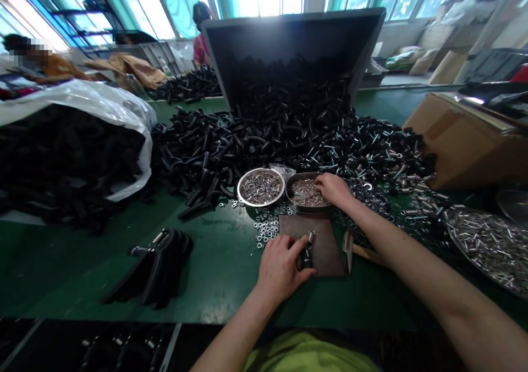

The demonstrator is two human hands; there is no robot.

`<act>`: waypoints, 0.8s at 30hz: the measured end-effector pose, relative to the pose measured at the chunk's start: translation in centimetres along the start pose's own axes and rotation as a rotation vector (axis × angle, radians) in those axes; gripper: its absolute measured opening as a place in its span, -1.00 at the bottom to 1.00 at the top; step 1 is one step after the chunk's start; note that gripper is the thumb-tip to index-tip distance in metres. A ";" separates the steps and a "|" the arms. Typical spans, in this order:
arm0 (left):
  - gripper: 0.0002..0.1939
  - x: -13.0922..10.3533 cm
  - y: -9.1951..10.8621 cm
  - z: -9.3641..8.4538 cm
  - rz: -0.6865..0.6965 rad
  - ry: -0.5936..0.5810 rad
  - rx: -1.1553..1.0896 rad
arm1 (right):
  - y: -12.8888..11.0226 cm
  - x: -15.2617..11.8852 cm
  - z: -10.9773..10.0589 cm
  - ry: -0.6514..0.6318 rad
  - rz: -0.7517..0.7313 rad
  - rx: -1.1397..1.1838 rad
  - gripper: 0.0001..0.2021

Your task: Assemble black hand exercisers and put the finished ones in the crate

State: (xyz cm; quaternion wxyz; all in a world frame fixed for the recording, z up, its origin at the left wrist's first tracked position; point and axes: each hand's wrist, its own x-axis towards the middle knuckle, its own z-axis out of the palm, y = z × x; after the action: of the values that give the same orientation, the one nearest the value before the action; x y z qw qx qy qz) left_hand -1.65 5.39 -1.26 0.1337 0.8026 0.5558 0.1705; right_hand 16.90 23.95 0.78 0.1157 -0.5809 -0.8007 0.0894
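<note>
My left hand point(281, 266) rests on a brown square pad point(328, 251), its thumb and fingers closed round a small black part point(305, 259). A silvery coil spring point(311, 238) stands up from that part, by my fingertip. Farther forward, my right hand point(335, 189) dips into an oval tin point(309, 209) of small metal pieces. Its fingertips are pinched together among the pieces; what they grip is too small to make out. Left of the tin sits a round metal bowl point(240, 189) filled with small hardware. Loose shiny nuts or washers point(267, 226) lie between bowl and pad.
A large pile of black curved parts point(264, 135) spills from a tipped grey bin point(212, 59). A white sack point(144, 114) stands left, a cardboard box point(466, 141) right. A hammer-like tool point(348, 251), stacked black parts point(165, 267) and a tray of pins point(490, 245) lie nearby.
</note>
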 end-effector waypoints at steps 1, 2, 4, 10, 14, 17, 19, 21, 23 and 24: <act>-0.31 0.0 0.0 0.0 0.000 -0.003 0.009 | 0.2 0.8 0.5 -0.004 0.020 -0.013 -0.83; -0.30 0.0 0.1 0.0 -0.001 -0.005 0.014 | 0.4 1.3 0.9 -0.011 0.031 -0.020 -0.86; -0.29 0.0 0.1 0.0 0.000 -0.008 0.011 | 0.4 1.9 1.7 -0.013 0.044 -0.015 -0.87; -0.32 0.3 -0.2 0.3 -0.011 0.016 -0.136 | 0.4 1.8 1.5 0.065 0.088 0.137 -0.86; -0.37 0.5 -0.4 -0.3 -0.286 0.141 -0.599 | -0.6 -0.3 -0.1 0.103 0.061 0.346 -0.84; -0.43 0.5 -0.4 -1.2 -0.616 0.139 -1.253 | -2.2 -4.1 -0.8 0.090 0.038 0.636 -0.80; -0.48 0.4 -0.3 -1.6 -0.760 0.095 -1.654 | -3.4 -7.1 -0.8 0.041 0.050 0.909 -0.82; -0.54 0.2 -0.2 -1.7 -0.835 0.056 -1.928 | -4.5 -9.8 -0.5 -0.015 0.054 1.067 -0.86; -0.58 0.1 0.1 -1.7 -0.871 0.021 -2.074 | -5.4 -11.5 0.0 -0.015 -0.001 1.039 -0.91; -0.59 0.0 0.3 -1.7 -0.877 0.007 -2.112 | -5.8 -12.1 0.2 0.005 -0.045 1.001 -0.94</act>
State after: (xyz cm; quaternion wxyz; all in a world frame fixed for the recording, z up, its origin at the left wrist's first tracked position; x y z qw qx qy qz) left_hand -2.12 5.35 0.41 0.7880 0.0261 0.3675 0.4932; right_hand 15.16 10.67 1.25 0.3839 -0.4369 -0.6718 0.4587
